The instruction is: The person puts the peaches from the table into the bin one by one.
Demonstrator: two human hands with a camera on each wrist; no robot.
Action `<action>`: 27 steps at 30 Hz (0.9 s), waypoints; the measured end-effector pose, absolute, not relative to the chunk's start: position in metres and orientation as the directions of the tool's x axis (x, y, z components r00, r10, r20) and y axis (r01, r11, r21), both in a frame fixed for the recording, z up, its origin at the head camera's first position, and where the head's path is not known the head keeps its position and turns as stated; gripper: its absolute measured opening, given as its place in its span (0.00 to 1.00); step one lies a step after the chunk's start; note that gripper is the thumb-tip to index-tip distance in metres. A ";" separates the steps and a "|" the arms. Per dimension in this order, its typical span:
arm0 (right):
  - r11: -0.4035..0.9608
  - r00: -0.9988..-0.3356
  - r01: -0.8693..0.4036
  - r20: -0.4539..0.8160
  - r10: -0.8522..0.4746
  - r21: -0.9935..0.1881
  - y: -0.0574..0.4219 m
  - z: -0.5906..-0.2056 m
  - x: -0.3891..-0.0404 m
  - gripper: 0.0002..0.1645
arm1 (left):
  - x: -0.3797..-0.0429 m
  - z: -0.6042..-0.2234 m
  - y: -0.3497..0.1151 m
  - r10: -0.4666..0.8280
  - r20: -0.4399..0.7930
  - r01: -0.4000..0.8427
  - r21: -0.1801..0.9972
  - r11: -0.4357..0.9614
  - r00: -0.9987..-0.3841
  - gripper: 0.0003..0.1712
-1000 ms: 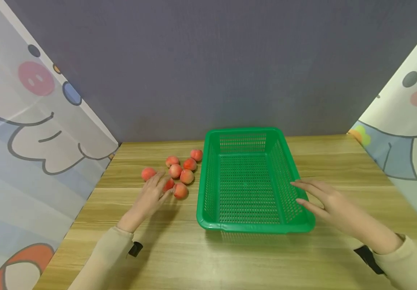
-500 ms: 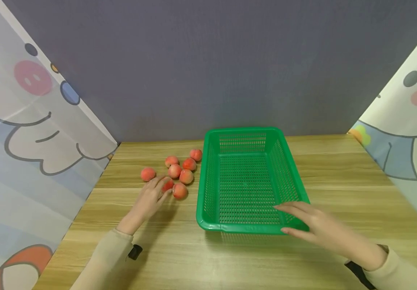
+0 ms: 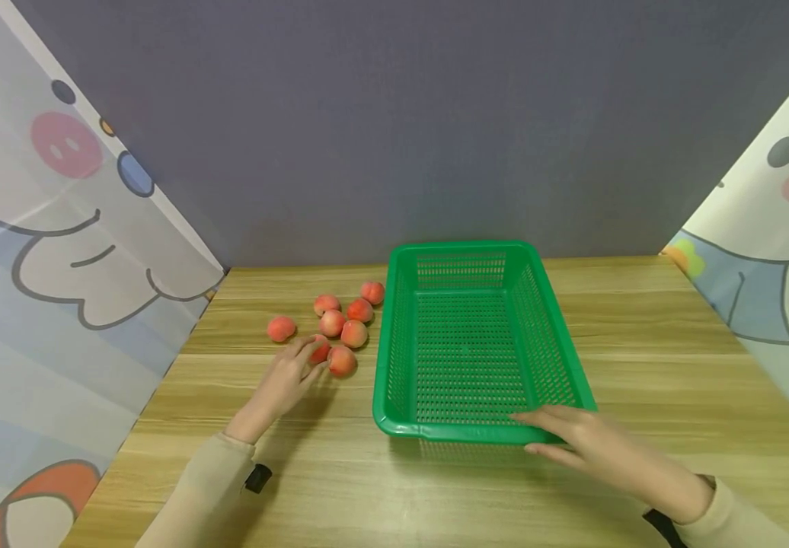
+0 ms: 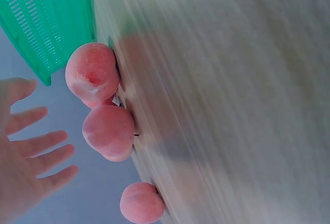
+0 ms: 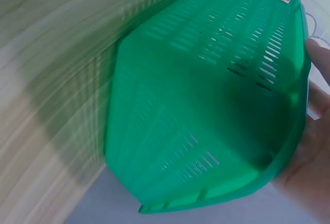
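My left hand (image 3: 281, 384) hovers beside several red peaches left of the basket, its fingertips over one peach (image 3: 321, 350) in the head view. The left wrist view shows its fingers spread and holding nothing, apart from the front peaches (image 4: 108, 131). Another peach (image 3: 343, 361) lies by the thumb. A rectangular green plastic basket (image 3: 473, 432) with slotted walls stands upright, with nothing in it. Over its near right corner is my right hand (image 3: 589, 445), fingers extended across the rim and thumb outside. Behind the rim in the right wrist view, the right hand (image 5: 312, 157) is partly hidden.
Beyond the basket rises a dark grey panel (image 3: 381, 129) at the back of the wooden table (image 3: 340, 479). Cartoon-printed sheets (image 3: 59, 251) stand at both sides. One peach (image 3: 281, 329) lies apart at the far left, and another (image 3: 372, 291) lies close to the basket's left wall.
My right hand has moved toward me and left, from the basket's right side to its near right corner. My left hand stays nearly in place; the peaches and basket look unmoved.
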State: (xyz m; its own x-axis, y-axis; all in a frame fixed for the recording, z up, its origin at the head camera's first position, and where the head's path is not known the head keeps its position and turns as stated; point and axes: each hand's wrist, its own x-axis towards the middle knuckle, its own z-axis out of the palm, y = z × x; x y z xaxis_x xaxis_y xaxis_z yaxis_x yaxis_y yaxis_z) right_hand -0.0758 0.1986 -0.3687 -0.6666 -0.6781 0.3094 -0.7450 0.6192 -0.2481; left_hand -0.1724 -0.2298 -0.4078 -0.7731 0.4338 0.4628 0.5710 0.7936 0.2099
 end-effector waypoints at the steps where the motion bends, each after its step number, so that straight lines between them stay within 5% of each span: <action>1: 0.621 -0.670 -0.743 0.301 -0.679 -0.251 0.198 -0.369 -0.075 0.21 | -0.173 -0.408 -0.230 0.434 0.466 0.573 0.212 0.792 -0.771 0.24; 27: 0.624 -0.677 -0.736 0.263 -0.688 -0.261 0.197 -0.368 -0.074 0.19 | -0.206 -0.422 -0.244 0.395 0.368 0.492 0.222 0.842 -0.842 0.26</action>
